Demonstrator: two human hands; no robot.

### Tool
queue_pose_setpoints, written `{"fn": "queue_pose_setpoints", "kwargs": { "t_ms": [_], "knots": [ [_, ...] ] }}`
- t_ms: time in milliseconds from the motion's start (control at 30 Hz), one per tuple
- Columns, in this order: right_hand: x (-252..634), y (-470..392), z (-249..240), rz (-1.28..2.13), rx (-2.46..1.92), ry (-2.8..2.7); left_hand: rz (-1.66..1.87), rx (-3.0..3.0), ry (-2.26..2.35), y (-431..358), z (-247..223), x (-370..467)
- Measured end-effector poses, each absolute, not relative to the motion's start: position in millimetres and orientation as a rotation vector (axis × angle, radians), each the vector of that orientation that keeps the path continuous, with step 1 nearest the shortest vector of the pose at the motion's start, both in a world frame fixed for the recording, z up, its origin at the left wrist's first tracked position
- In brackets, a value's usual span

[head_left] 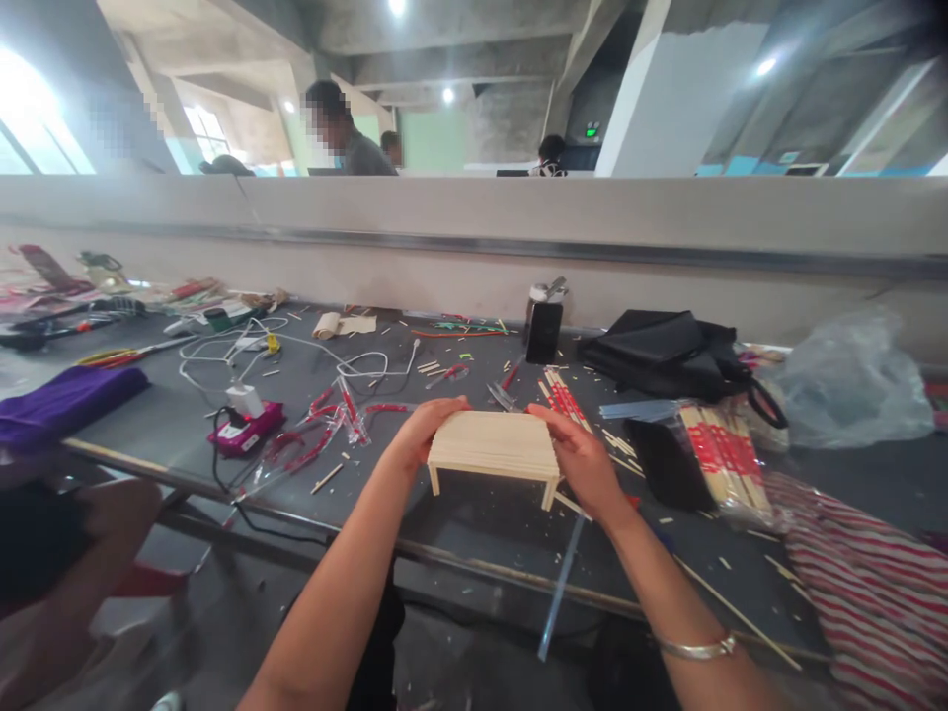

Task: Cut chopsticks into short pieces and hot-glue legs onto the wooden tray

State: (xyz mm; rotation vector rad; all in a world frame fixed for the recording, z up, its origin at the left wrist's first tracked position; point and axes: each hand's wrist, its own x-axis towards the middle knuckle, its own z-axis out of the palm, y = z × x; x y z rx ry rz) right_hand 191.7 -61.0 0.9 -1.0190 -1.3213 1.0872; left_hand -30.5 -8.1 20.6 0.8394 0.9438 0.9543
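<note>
Concrete beams span the hall, and a long pale partition closes off the far side of the work area. We find the dark table scattered with sticks, cables and wrappers. Towards its right end we record a crumpled clear plastic bag; its contents we cannot tell. Left of it lies a slumped black bag, its interior hidden from us. Nearer to us, a clear packet contains pale sticks banded in red.

We locate the wooden model, bench-like in form, between both hands over the front middle of the table. Its long axis runs left to right; its top faces upward and its visible legs point down. Whether they touch the table we cannot tell. Our left hand is closed on its left end and our right hand on its right end, some fingertips being out of sight.

Among smaller items we list a magenta power strip bearing a white plug, well left of the model.
</note>
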Motion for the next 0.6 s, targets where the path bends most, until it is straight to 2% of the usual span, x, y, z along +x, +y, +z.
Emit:
{"fn": "queue_pose_setpoints", "kwargs": {
  "t_ms": [600],
  "knots": [
    [193, -58, -16, 1.129, -1.071, -1.169, 0.977, 0.852, 0.965, -12, 6, -34]
  ]
}}
